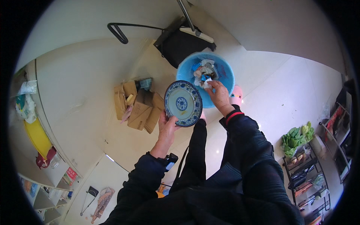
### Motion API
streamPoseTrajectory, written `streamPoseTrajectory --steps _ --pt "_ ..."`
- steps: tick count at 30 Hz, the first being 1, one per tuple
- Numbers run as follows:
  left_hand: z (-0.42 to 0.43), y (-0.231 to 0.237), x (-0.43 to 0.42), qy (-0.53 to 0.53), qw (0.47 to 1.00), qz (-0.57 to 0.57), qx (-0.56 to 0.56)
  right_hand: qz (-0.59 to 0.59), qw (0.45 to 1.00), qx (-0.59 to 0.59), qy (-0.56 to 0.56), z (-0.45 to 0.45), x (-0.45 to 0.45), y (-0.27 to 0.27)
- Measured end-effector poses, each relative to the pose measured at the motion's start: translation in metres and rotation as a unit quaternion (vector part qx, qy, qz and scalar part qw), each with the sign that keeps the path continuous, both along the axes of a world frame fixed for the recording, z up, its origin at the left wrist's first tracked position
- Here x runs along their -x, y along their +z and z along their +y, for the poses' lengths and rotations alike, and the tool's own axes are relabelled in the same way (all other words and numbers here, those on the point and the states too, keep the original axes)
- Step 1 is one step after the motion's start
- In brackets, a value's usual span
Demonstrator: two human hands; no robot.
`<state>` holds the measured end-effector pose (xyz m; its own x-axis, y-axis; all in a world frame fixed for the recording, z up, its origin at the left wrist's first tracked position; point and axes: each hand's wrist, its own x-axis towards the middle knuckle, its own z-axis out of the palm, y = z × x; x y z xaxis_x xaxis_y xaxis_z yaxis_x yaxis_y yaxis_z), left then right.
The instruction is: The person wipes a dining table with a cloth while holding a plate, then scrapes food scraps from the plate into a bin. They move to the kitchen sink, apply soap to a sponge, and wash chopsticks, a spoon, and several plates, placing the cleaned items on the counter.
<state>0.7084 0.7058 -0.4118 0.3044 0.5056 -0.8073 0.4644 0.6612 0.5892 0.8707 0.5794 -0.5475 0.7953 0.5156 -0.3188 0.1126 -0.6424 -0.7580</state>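
My left hand grips the near rim of a blue-and-white patterned plate, its thumb on the upper face. A small yellowish smear marks the plate near its centre. Beside it, my right hand reaches over a light blue waste bin, pinching a crumpled white tissue between thumb and fingers. Crumpled paper, blue wrappers and a clear plastic piece lie inside the bin. The plate overlaps the bin's left edge in view.
Flattened cardboard boxes lie left of the bin. Behind it stand a black dustpan and a broom. At right, a black rack holds bags, with leafy greens on top. Open shelves line the left. Pink slippers are on my feet.
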Motion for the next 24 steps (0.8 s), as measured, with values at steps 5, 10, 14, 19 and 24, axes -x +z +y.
streamPoseTrajectory --steps 5,10,14,19,24 --pt "0.010 0.020 0.016 0.016 1.000 0.010 -0.019 0.170 0.985 -0.020 -0.018 -0.001 -0.017 0.025" --pt "0.012 0.055 0.027 0.005 0.999 -0.019 -0.027 0.491 0.789 -0.286 -0.235 -0.023 -0.029 0.118" --pt "0.004 0.108 0.019 -0.083 0.995 -0.058 -0.008 0.427 0.822 -0.308 -0.218 -0.065 -0.021 0.210" --pt "-0.026 0.183 -0.015 -0.126 0.977 -0.156 0.074 0.273 0.909 -0.251 -0.189 -0.142 0.011 0.293" --pt "-0.073 0.234 -0.073 -0.194 0.936 -0.200 0.217 0.203 0.940 -0.199 -0.190 -0.232 0.028 0.334"
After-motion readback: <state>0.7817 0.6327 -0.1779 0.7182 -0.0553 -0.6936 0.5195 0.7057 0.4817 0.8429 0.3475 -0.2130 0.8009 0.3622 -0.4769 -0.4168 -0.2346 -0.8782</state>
